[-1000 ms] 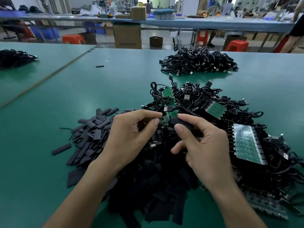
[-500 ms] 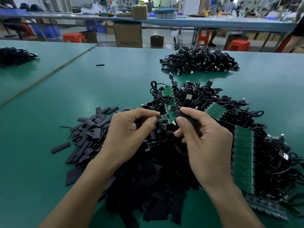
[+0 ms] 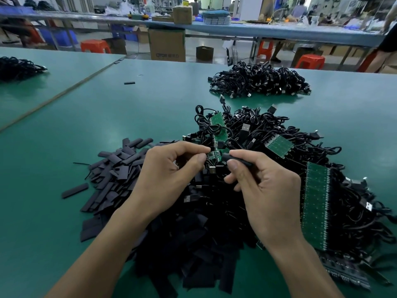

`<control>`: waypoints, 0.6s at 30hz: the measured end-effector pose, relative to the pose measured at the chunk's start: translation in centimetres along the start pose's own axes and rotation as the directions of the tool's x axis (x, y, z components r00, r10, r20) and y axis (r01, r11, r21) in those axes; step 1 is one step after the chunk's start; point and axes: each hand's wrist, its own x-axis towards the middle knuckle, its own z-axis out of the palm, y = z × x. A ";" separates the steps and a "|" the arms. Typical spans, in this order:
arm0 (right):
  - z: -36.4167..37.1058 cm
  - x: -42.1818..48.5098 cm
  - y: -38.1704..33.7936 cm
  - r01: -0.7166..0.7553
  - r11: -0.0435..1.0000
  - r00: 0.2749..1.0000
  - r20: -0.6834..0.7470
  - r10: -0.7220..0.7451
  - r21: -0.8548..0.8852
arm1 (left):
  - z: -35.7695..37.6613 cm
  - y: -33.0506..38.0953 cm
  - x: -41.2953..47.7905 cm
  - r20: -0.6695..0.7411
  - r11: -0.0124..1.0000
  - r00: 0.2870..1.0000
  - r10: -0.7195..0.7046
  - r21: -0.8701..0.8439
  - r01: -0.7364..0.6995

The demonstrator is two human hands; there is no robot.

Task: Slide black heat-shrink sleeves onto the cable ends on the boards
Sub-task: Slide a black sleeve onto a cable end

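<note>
- The right hand (image 3: 268,194) pinches one black sleeve (image 3: 240,160) between thumb and forefinger. The sleeve's open mouth points left, and the other fingers curl loosely beneath.
- The left hand (image 3: 167,179) pinches a small green board (image 3: 213,156) by its left edge, thumb and forefinger pressed on it. It is held over the near side of the cable heap (image 3: 268,134).
- Sleeve and board sit very close, perhaps touching; whether a cable end has entered the mouth cannot be told.
- The sleeve looks featherlight, thin-walled and soft (a hard pinch would likely flatten it). A light hold towards its back end should keep the mouth open.
- The board looks stiff but thin, with fine wires attached, so it is best held by its bare edges.
- Spare sleeves lie in a pile (image 3: 120,168) on the tabletop (image 3: 64,136), left of the hands.
</note>
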 end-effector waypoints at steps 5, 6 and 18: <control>0.2 0.0 0.1 0.012 1.000 1.000 -0.003 -0.012 -0.018 | 0.1 0.2 -0.1 0.015 1.000 1.000 -0.011 -0.019 0.011; 0.2 0.0 0.1 0.016 1.000 1.000 0.001 -0.016 -0.021 | 0.2 0.2 -0.1 0.021 1.000 1.000 -0.015 -0.021 0.016; -0.2 0.1 0.2 -0.016 0.998 0.999 0.047 0.013 0.057 | 0.2 0.2 -0.1 0.078 0.999 0.997 0.019 -0.047 -0.015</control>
